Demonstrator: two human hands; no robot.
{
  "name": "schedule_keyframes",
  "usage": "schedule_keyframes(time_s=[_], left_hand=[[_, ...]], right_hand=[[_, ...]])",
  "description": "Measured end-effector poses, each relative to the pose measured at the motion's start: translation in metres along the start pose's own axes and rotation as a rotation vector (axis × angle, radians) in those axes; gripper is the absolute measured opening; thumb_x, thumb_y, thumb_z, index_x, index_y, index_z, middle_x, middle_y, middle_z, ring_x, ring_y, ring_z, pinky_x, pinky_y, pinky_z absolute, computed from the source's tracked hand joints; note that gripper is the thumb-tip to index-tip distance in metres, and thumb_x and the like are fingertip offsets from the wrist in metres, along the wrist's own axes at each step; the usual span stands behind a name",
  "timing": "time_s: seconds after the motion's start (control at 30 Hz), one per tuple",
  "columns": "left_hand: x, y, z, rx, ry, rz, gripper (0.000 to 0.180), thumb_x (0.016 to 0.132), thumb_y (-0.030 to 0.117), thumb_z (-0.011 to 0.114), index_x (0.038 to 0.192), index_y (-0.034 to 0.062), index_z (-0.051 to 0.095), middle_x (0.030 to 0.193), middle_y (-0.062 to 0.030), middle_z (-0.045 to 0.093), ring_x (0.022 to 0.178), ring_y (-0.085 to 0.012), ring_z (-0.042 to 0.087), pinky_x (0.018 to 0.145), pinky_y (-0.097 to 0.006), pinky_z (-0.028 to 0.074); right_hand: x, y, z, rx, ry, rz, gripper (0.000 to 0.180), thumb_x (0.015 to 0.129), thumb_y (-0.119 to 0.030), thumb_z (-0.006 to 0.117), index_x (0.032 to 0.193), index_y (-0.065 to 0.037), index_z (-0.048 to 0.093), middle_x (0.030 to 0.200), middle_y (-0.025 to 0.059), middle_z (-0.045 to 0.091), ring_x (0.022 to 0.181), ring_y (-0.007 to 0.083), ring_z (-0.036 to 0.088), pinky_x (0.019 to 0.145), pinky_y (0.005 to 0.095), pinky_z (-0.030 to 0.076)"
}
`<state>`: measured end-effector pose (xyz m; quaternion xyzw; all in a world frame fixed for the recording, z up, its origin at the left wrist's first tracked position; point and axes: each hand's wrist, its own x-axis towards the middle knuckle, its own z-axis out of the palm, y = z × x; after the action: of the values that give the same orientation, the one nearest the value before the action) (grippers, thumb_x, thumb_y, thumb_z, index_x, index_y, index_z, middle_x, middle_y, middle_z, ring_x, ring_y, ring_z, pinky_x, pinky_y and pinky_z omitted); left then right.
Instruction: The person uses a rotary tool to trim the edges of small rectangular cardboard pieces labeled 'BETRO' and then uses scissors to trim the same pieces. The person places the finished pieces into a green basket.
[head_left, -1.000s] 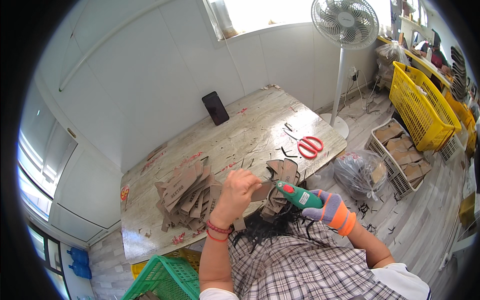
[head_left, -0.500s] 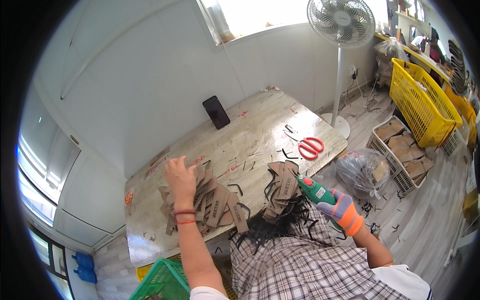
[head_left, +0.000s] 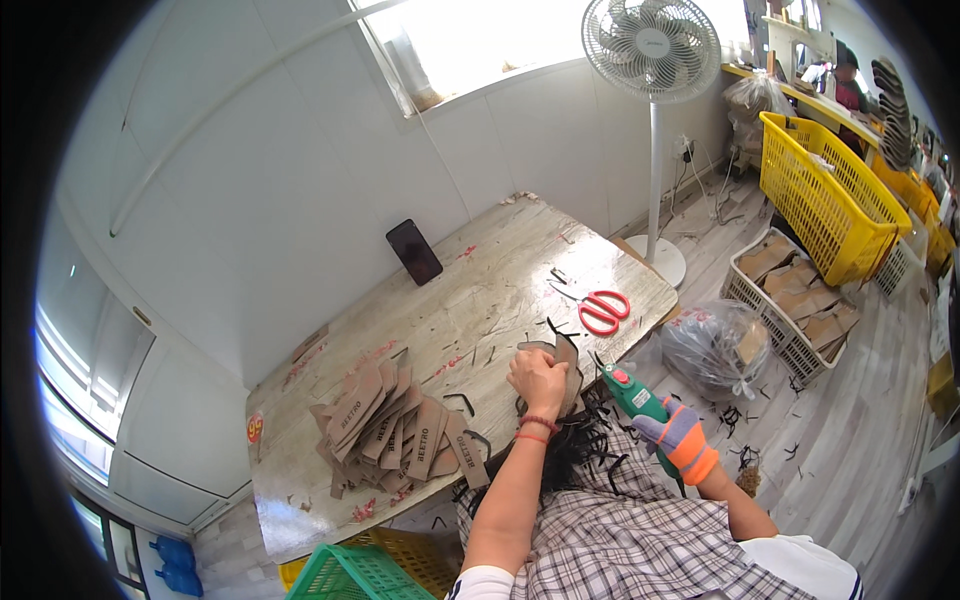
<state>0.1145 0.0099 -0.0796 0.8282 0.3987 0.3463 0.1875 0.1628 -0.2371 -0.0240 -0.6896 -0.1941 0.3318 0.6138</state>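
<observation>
Now keep your left hand [head_left: 537, 380] clamped on the brown cardboard piece [head_left: 562, 358] at the table's [head_left: 480, 300] near edge, steady the green cutter [head_left: 634, 393] gripped in your gloved right hand [head_left: 678, 440], fingers clear of the tip.

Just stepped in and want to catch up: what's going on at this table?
A person sits at a worn table. The bare left hand presses on a brown cut piece at the table's near edge, while the gloved right hand holds a green power tool pointed at it. A pile of similar brown pieces lies to the left, and red scissors rest farther back.
</observation>
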Motion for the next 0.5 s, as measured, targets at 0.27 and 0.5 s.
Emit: schedule_keyframes(time_s=[0.27, 0.5], left_hand=[[-0.007, 0.015, -0.079, -1.338, 0.174, -0.359, 0.016, 0.087, -0.006, 0.059, 0.099, 0.0023, 0.055, 0.094, -0.0046, 0.064, 0.083, -0.0123, 0.060, 0.079, -0.027, 0.050], [-0.019, 0.004, -0.101, -1.623, 0.229, -0.413, 0.005, 0.093, 0.004, 0.059, 0.097, 0.0033, 0.058, 0.095, -0.0060, 0.066, 0.083, -0.0151, 0.062, 0.077, -0.030, 0.053]], right_hand=[[0.007, -0.012, 0.041, -0.120, -0.052, -0.062, 0.048, 0.079, -0.025, 0.079, 0.113, 0.003, 0.059, 0.079, 0.0027, 0.063, 0.060, 0.0073, 0.056, 0.051, 0.0226, 0.047], [0.001, -0.021, 0.056, -0.329, -0.065, -0.173, 0.058, 0.072, -0.043, 0.081, 0.109, -0.002, 0.064, 0.084, 0.0096, 0.070, 0.074, 0.0144, 0.066, 0.069, 0.0285, 0.053]])
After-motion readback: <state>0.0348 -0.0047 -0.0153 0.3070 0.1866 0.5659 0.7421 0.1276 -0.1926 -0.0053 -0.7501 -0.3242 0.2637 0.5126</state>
